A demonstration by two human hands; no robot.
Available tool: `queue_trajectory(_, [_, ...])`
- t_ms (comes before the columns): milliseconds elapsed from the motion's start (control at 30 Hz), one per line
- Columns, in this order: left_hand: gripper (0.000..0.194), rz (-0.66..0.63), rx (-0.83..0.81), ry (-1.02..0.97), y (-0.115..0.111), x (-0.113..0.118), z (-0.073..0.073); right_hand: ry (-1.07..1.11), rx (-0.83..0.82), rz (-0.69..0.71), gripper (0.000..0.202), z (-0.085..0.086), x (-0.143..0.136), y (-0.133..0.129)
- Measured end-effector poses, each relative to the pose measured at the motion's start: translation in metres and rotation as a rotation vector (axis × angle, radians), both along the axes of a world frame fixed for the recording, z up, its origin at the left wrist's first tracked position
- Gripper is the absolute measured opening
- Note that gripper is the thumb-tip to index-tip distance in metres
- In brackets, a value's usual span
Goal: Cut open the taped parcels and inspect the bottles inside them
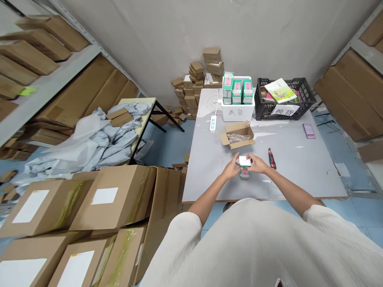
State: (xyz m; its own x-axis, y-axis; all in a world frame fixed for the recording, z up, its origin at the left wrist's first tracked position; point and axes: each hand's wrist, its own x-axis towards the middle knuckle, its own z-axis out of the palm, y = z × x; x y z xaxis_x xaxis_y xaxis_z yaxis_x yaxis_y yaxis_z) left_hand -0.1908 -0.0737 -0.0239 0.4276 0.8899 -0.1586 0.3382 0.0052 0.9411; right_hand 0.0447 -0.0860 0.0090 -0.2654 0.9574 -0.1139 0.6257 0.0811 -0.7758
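Observation:
Near the front of the grey table, a small white item is held between my two hands, over a green and pink box. My left hand grips its left side with curled fingers. On the right side, the fingers of my right hand close on the same item. Whether the white item is joined to the box cannot be made out. Just beyond my hands stands an open cardboard box with clear plastic wrap inside.
A red and black cutter lies right of my hands. Behind are a power strip, a white bin with green boxes, and a black crate. Purple cards lie at the right. Large cartons stand at the left.

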Motion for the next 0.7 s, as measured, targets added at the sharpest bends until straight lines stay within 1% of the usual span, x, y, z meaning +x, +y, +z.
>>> queue_trajectory(100, [0.098, -0.015, -0.123, -0.135, 0.014, 0.001, 0.012, 0.102, -0.054, -0.039, 0.043, 0.025, 0.009, 0.018])
queue_trajectory(200, [0.089, -0.064, -0.228, -0.24, 0.032, 0.007, 0.028, 0.251, -0.019, -0.114, 0.039, 0.051, 0.013, 0.044])
queue_trajectory(267, [0.077, -0.027, -0.25, -0.293, 0.044, 0.013, 0.041, 0.325, -0.007, -0.183, 0.042, 0.065, 0.012, 0.06])
queue_trajectory(367, [0.061, 0.08, -0.245, -0.333, 0.06, 0.024, 0.062, 0.451, -0.035, -0.303, 0.054, 0.081, 0.007, 0.078])
queue_trajectory(433, [0.055, 0.146, -0.252, -0.348, 0.069, 0.03, 0.074, 0.54, -0.055, -0.38, 0.062, 0.086, 0.005, 0.082])
queue_trajectory(533, [0.048, 0.227, -0.274, -0.291, 0.08, 0.033, 0.09, 0.623, -0.088, -0.445, 0.068, 0.084, 0.003, 0.079])
queue_trajectory(600, [0.044, 0.288, -0.288, -0.26, 0.085, 0.033, 0.098, 0.621, -0.131, -0.435, 0.067, 0.08, 0.003, 0.072])
queue_trajectory(700, [0.04, 0.369, -0.324, -0.293, 0.092, 0.031, 0.105, 0.587, -0.179, -0.385, 0.066, 0.074, 0.002, 0.059])
